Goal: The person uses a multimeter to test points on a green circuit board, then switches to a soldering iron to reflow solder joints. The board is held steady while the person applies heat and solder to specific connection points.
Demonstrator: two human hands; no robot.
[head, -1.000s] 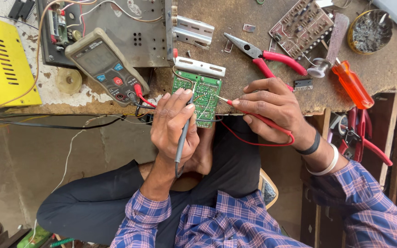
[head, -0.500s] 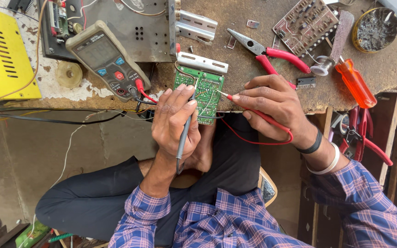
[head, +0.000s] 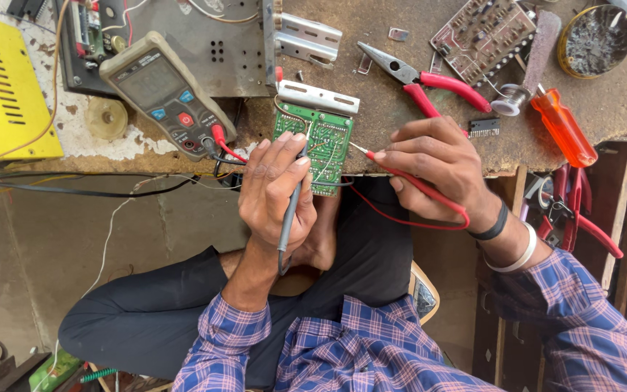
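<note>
Two probes meet on the green circuit board at the tabletop edge: our left hand curls closed around the black probe, our right hand pinches the red probe. Beyond sits the multimeter. A slipping tip could, we judge, bridge neighbouring joints.

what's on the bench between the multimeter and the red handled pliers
In the head view, the green circuit board with its metal bracket lies between the multimeter and the red-handled pliers, with both hands' probes touching the board.
</note>
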